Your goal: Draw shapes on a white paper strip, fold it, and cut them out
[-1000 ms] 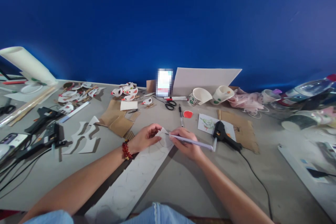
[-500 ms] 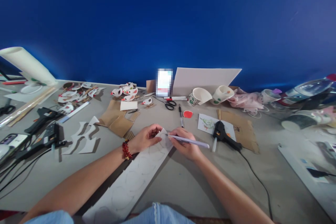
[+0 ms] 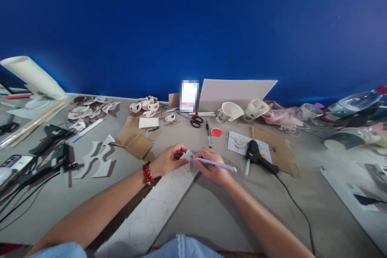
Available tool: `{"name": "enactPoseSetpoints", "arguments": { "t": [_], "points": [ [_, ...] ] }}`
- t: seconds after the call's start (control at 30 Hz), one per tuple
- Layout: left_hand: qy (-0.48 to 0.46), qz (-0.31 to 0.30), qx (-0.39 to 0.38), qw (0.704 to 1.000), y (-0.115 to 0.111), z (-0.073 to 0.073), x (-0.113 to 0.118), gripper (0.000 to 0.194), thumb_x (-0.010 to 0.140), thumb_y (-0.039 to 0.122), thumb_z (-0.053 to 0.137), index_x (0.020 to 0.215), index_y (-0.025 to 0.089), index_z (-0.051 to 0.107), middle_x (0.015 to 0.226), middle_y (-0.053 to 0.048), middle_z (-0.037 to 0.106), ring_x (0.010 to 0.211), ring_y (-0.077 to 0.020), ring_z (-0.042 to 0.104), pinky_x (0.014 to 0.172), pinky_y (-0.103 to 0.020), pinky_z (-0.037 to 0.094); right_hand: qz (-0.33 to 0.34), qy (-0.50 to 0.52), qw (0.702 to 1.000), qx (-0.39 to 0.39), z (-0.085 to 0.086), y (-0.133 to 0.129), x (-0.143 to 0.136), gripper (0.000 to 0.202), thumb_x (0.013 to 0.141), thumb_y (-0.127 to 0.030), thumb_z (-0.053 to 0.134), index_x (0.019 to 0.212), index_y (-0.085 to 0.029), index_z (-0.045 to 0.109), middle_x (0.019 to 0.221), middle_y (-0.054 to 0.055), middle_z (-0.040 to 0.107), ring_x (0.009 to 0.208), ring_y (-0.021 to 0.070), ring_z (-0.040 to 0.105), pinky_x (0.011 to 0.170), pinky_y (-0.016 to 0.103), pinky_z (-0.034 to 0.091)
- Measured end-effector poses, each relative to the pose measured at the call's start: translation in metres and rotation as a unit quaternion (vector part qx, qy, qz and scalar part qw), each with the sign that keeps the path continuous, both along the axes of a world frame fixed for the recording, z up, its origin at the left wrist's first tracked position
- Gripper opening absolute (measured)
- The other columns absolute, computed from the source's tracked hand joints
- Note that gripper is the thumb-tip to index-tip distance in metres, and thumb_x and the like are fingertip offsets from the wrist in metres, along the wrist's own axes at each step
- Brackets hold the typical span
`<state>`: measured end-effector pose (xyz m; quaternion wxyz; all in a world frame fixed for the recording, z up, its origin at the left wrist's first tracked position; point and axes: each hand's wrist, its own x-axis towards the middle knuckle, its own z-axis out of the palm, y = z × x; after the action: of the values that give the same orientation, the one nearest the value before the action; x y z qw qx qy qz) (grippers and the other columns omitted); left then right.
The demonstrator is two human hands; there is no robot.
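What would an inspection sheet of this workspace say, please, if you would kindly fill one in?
Surface: grey table, crowded along the back.
Job's things: white paper strip with faint curved lines; lavender pen, tip near the strip's far end.
Clutter: bird-like cutouts, scissors, paper cups.
Hands: left hand touches the strip's far end; right hand grips the pen.
Cables: black cable from the right-side glue gun toward the front edge; more at left.
Surroundings: blue wall behind; blurred screen standing before it.

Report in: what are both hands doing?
Left hand steadying long white paper strip. Right hand holding slim lilac pen at its far end. Black glue gun apart, right.
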<state>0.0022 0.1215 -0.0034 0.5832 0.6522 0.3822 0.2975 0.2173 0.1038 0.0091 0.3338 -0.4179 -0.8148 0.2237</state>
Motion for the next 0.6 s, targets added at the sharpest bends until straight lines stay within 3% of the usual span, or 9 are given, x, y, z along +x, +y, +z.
{"name": "enactPoseSetpoints", "arguments": {
  "t": [0.17, 0.37, 0.5, 0.6],
  "points": [
    [0.029, -0.011, 0.028, 0.999, 0.001, 0.006, 0.0, 0.033, 0.083, 0.044, 0.066, 0.097, 0.016, 0.058, 0.07, 0.005, 0.043, 0.064, -0.0105, 0.037, 0.058, -0.021, 0.032, 0.013, -0.019, 0.999, 0.045, 0.002, -0.001, -0.005, 0.012, 0.091, -0.022, 0.05, 0.083, -0.021, 0.059, 0.074, 0.005, 0.065, 0.069, 0.0171, 0.058, 0.064, 0.028, 0.045],
    [0.008, -0.016, 0.023, 1.0, 0.0, 0.005, 0.001, 0.036, 0.084, 0.041, 0.064, 0.109, 0.016, 0.058, 0.079, 0.002, 0.055, 0.069, -0.0124, 0.048, 0.063, -0.023, 0.04, 0.009, 0.034, 0.996, 0.082, 0.007, -0.005, 0.002, 0.007, 0.089, -0.02, 0.053, 0.085, -0.021, 0.06, 0.075, 0.005, 0.065, 0.069, 0.0174, 0.058, 0.066, 0.03, 0.046],
    [-0.042, -0.009, -0.003, 0.999, 0.0, 0.003, 0.002, 0.038, 0.083, 0.042, 0.066, 0.109, 0.016, 0.057, 0.091, -0.003, 0.061, 0.08, -0.016, 0.056, 0.072, -0.026, 0.044, -0.057, 0.091, 0.993, 0.05, 0.008, -0.008, 0.008, 0.004, 0.089, -0.022, 0.056, 0.087, -0.023, 0.06, 0.076, 0.004, 0.065, 0.071, 0.0185, 0.06, 0.067, 0.031, 0.047],
    [-0.04, 0.004, -0.006, 0.999, 0.001, 0.003, 0.001, 0.037, 0.083, 0.041, 0.067, 0.108, 0.016, 0.057, 0.093, -0.004, 0.062, 0.082, -0.0163, 0.057, 0.074, -0.026, 0.045, -0.065, 0.102, 0.993, 0.01, 0.004, -0.009, 0.006, 0.006, 0.089, -0.025, 0.057, 0.092, -0.023, 0.061, 0.081, 0.004, 0.067, 0.072, 0.0188, 0.062, 0.067, 0.031, 0.049]
  ]
}}
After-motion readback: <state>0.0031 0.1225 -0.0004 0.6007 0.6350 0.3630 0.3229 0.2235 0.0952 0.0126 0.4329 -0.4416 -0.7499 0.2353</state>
